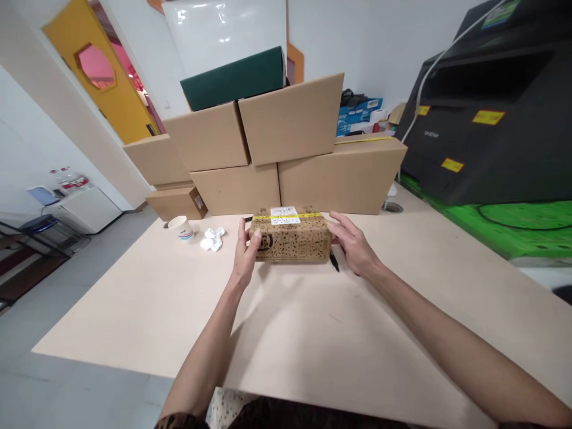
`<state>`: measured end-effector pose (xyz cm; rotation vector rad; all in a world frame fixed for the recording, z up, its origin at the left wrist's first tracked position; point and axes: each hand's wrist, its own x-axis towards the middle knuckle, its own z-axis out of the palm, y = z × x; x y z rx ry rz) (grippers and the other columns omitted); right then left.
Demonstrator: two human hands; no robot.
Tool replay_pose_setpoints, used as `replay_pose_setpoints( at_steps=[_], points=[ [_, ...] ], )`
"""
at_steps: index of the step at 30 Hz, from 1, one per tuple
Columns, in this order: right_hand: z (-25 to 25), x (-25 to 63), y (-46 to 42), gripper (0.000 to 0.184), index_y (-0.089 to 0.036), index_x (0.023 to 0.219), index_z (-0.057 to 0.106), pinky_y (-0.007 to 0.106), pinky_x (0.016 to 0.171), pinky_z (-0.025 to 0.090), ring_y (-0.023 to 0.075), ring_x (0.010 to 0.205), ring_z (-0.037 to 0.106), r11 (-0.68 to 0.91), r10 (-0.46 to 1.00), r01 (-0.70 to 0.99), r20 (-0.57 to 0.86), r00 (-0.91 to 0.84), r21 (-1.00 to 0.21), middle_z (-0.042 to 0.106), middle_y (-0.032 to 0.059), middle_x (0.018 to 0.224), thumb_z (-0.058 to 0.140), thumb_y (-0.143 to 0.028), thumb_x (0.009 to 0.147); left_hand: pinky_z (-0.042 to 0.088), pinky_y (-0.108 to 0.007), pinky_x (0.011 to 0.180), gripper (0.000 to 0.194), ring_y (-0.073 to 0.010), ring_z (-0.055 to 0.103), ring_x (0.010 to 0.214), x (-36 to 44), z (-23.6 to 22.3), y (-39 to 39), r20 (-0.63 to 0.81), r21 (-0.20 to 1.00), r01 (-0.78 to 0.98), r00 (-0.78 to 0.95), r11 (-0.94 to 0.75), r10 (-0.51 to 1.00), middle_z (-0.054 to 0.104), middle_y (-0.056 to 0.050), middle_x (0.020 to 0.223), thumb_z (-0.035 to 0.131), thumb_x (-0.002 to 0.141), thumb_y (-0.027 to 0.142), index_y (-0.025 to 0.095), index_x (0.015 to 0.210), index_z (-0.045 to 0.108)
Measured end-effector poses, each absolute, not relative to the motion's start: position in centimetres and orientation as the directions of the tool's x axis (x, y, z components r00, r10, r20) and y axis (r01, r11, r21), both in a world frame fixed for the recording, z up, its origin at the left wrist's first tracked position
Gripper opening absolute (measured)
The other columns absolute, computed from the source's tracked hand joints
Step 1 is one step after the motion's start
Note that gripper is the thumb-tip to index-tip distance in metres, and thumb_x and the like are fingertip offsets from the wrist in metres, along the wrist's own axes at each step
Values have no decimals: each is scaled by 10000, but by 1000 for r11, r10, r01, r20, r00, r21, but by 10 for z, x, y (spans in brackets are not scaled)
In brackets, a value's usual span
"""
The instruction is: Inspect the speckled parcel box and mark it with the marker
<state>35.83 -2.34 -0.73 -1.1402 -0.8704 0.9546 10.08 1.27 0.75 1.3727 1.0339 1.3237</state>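
So my package sits between my left hand and right hand, with a pen sticking out by its right end. Left of me on the table there's a tissue, then a cup further left. Behind it all, cardboard boxes are stacked up, another box on top, printer off to the right.

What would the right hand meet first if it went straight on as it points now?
The right hand would probably meet the right end of the yellow-taped cardboard parcel; the fingers seem to touch it.
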Motion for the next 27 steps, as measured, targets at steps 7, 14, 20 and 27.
replay_pose_setpoints(
  at_steps=[7,14,20,27],
  points=[
    [-31,351,-19,563,-262,1197,677,500,1141,455,310,1332,598,150,915,-214,53,399,-965,699,82,1358,766,-586,745,321,-482,1255,1030,-347,296,1575,92,-24,4,102,990,-100,42,-97,994,338,-128,1695,681,838,699,261,1652,224],
    [-36,342,-29,573,-292,1239,692,458,1150,467,302,1391,564,94,949,-128,50,313,-987,687,63,1400,740,-644,789,382,-470,1235,1100,-343,472,1479,91,-30,-9,44,994,-110,198,-22,979,440,-125,1638,760,822,613,247,1669,163],
    [-8,350,-41,613,-309,1297,643,474,1088,518,292,1264,658,95,955,-261,14,295,-961,736,59,1311,754,-612,776,364,-456,1238,981,-314,316,1571,73,-14,-8,296,954,-92,156,-285,942,302,-109,1711,686,897,571,278,1668,155],
    [2,345,-48,502,-332,1256,656,463,1013,538,288,1285,637,192,963,-286,124,241,-939,740,58,1297,730,-569,820,383,-408,1222,772,-314,424,1509,68,-11,-1,303,939,-215,140,-269,943,459,-80,1635,698,846,357,231,1563,443]
  ],
)
